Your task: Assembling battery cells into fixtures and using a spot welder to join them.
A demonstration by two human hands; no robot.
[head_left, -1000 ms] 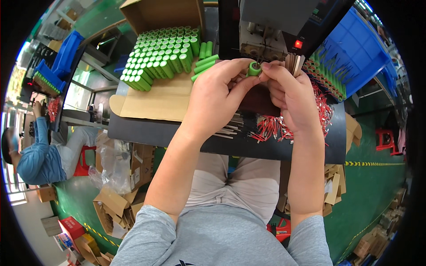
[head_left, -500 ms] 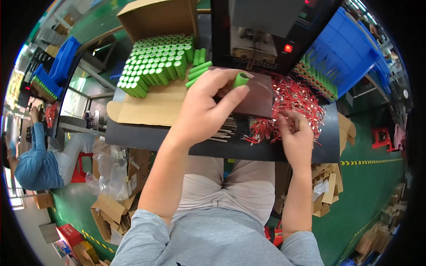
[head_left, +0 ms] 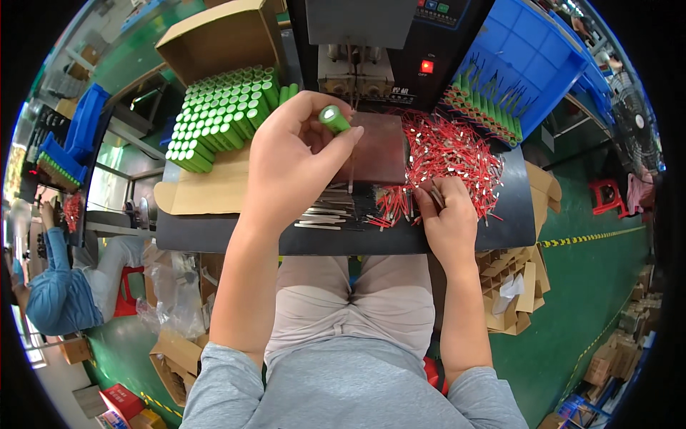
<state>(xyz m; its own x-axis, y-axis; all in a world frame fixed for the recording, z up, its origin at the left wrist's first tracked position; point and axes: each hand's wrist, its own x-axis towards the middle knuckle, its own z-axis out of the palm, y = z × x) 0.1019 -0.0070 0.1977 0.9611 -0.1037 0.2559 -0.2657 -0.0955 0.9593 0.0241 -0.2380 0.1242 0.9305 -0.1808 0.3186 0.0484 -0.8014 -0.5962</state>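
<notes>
Pinched between thumb and fingers of my left hand is a green cylindrical battery cell, its bright metal end tilted up. It is held beside a dark reddish-brown block, in front of a black machine. My right hand has thumb and fingers drawn together at the near edge of a heap of short red leads with silvery ends. What those fingertips hold, if anything, is too small to make out. Thin metal strips lie on the dark table between my hands.
Green cells stand in rows on cardboard at the left, before an open box. A blue bin with green cells and upright leads sits at the right. Another person works at the far left.
The view has shifted. My left hand has turned the cell, so its bright end now shows, and moved it slightly left relative to the block. My right hand stays by the red leads.
</notes>
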